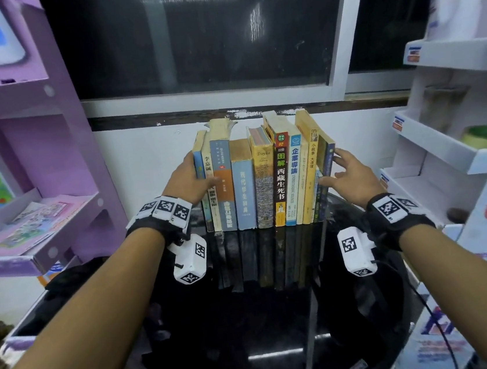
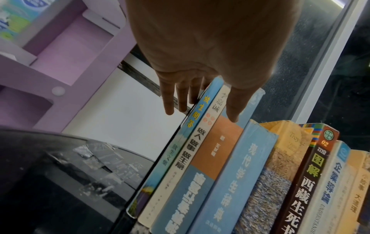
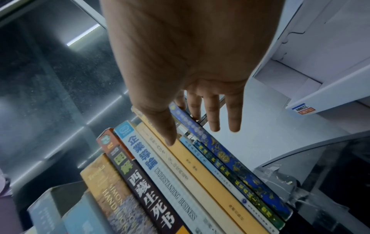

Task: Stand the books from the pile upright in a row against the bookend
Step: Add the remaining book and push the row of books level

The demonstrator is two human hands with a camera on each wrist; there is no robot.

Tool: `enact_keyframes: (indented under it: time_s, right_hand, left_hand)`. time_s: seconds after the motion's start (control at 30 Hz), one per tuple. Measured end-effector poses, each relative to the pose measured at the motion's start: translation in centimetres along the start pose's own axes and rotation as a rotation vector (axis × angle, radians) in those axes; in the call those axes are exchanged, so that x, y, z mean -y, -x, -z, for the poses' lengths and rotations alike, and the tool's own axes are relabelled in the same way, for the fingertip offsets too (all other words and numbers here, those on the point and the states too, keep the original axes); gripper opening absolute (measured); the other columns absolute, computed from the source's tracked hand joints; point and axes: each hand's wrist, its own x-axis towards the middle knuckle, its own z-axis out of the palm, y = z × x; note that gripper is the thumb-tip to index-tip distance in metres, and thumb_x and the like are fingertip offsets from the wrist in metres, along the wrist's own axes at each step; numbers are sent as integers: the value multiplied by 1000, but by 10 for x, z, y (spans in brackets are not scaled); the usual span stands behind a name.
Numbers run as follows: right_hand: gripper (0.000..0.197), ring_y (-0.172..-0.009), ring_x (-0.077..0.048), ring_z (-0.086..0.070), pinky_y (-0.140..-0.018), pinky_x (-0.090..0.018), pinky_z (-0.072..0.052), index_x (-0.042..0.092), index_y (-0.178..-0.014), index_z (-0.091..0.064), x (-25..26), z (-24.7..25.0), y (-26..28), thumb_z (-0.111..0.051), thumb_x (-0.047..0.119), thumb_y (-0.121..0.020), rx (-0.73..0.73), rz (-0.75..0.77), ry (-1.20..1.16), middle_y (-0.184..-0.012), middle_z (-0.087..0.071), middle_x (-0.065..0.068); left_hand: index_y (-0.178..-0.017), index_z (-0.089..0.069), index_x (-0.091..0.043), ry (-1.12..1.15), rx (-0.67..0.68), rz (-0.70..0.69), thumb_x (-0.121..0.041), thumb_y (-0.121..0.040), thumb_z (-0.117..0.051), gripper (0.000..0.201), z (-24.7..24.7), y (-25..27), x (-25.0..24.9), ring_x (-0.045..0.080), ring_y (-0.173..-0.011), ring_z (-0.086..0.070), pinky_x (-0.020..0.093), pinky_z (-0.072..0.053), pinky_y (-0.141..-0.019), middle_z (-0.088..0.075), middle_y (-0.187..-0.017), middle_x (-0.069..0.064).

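Now upright on black table [image 1: 251, 320]: row of books [image 1: 263, 179]. Left hand [image 1: 186, 181] flat against left end, right hand [image 1: 348, 174] against right end, both with straight fingers, gripping nothing.

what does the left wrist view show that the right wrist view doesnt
Only the left wrist view: the left hand with fingers straight beside the row's left end, the thumb on the spines, the light blue end book and the purple shelf.

Only the right wrist view: the right hand, fingers spread at the row's right end, the dark blue patterned book and the white shelf.

Both: the black-spined book and the Understanding Business book, standing on the glossy black table.
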Motion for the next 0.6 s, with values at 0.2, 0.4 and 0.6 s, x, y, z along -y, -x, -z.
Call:
enact_keyframes:
  time_s: [0.2,0.4,0.6]
  right_hand:
    - [49,-132,-23,-43,-102,-25,-26,15,-137,-46,32,-16,22,-61,21,-91,-279,380,204,-142,-48,-5]
    - [60,-148,-19,-15,-117,-34,-3,19,-151,-28,60,-57,24,-48,35,-96,-59,749,642,-159,-24,-2]
    - [71,-149,-24,-1,-119,-48,1,16,-154,-13,69,-103,11,-40,46,-96,141,1076,986,-160,-13,-4]
  left_hand:
    - [-146,-28,-9,-102,-9,-65,-28,-92,-62,67,23,7,-8,27,-133,-41,34,-34,-102,-41,-147,13]
    - [-152,-20,-16,-183,2,-141,-31,-96,-54,66,48,-6,-3,23,-143,-26,36,-22,-114,-28,-156,8]
    - [-149,-30,-20,-176,22,-277,-33,-99,-48,55,57,-21,6,17,-142,-26,28,-18,-113,-30,-156,2]
